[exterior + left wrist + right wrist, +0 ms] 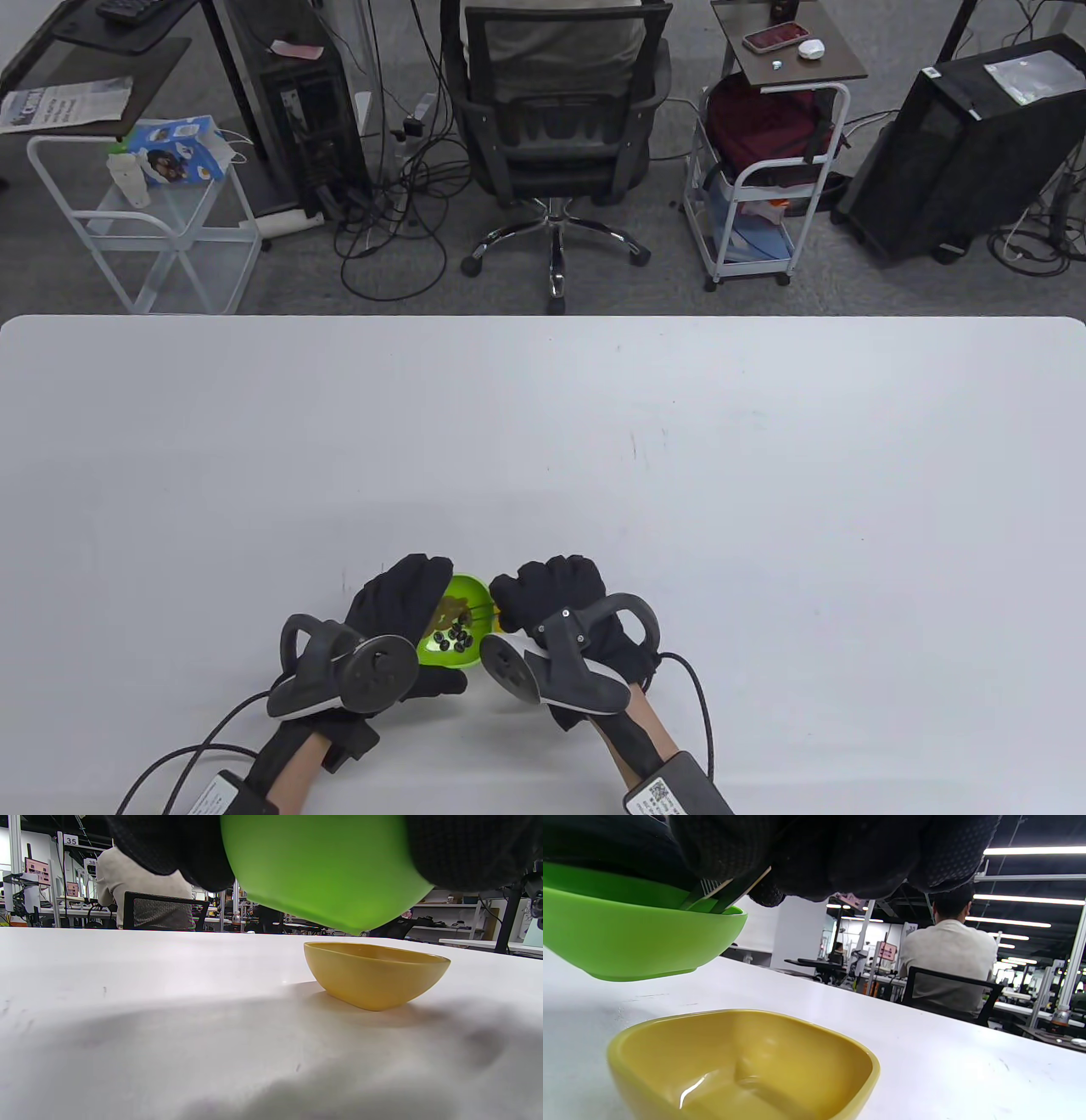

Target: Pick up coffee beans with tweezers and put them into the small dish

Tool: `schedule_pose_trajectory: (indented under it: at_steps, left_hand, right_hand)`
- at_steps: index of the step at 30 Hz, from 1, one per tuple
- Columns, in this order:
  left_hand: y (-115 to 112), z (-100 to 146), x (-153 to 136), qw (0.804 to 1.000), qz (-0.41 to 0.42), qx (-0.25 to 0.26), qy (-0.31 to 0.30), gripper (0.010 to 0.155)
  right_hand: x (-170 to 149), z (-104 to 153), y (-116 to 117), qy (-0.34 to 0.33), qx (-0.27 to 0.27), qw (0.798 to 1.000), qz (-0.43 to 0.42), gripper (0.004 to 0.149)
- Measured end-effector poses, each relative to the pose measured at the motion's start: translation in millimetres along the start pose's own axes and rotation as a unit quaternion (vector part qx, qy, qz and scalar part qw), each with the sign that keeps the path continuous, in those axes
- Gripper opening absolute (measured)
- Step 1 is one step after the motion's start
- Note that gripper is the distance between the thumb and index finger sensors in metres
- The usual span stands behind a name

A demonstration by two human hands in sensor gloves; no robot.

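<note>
Yellow dish [742, 1065] looks empty, so the job has barely begun. Left hand [399, 607] holds up the green bowl [454, 632] of beans [450, 635]. Right hand [556, 594] grips tweezers [721, 893] dipping into it.

An open-plan office or lab workspace, seen past a broad white table [543, 441]. A black mesh-backed swivel chair [556, 119] on a chrome star base stands on grey carpet, flanked by two black desktop computer towers [310, 127] amid loose black cables [399, 212]. White wire-frame rolling carts [144, 221] hold boxes and a dark red bag [759, 127]. From the right wrist view, a man in a pale shirt [948, 955] sits with his back turned, under long ceiling strip lights [1031, 851]. Rows of further desks recede behind him; numbered placards, apparently station markers [71, 839], hang above the benches.
</note>
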State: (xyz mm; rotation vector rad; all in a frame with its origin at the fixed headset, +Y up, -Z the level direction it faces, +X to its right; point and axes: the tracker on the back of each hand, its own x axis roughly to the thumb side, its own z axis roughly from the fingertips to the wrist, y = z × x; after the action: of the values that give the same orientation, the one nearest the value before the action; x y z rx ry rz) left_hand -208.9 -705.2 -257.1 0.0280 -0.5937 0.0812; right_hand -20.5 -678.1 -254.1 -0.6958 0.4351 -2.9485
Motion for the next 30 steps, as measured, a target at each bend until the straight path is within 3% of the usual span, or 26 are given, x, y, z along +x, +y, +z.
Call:
schedule_pose_trajectory:
  at_steps: [30]
  left_hand:
    - [1,-1,3,1.0,-0.011,0.003,-0.003,0.113]
  right_hand:
    - [13,-4,3,-0.005,0.024,1.0,0.015,0.042]
